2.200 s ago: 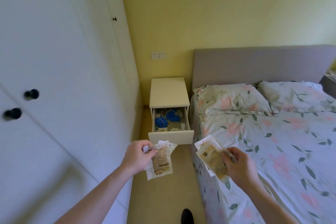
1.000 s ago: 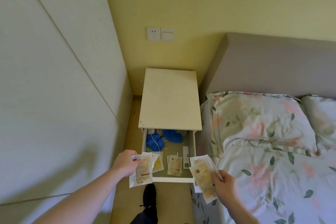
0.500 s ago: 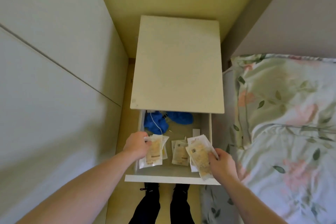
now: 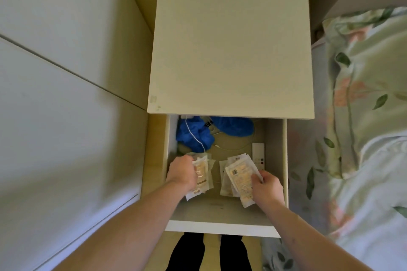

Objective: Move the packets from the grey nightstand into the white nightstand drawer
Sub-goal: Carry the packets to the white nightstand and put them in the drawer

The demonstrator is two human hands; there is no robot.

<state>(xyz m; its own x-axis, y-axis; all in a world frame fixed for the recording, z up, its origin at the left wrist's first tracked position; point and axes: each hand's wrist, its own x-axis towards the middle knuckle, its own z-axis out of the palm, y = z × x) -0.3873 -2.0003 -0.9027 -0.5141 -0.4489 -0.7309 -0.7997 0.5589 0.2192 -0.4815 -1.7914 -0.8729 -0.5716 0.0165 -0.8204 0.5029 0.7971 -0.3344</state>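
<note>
Now we lower packets into the drawer (image 4: 224, 227), left hand (image 4: 181, 174) gripping one bundle (image 4: 201, 177), right hand (image 4: 267, 187) pinching another (image 4: 240, 175); letting go comes next.

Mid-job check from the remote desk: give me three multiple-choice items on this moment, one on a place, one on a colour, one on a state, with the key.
1. Where are the packets that the left hand holds?
A. on top of the nightstand
B. over the left part of the open drawer
C. on the bed

2. What colour is the bunched cloth at the back of the drawer?
A. blue
B. red
C. black

3. How does the right hand stand?
A. flat and holding nothing
B. resting on the pillow
C. gripping a bundle of packets

Key: 1 B, the left packets sit inside the drawer walls on its left side. 2 A, the bunched cloth under the nightstand top is blue. 3 C, its fingers curl round the right packets.
</note>
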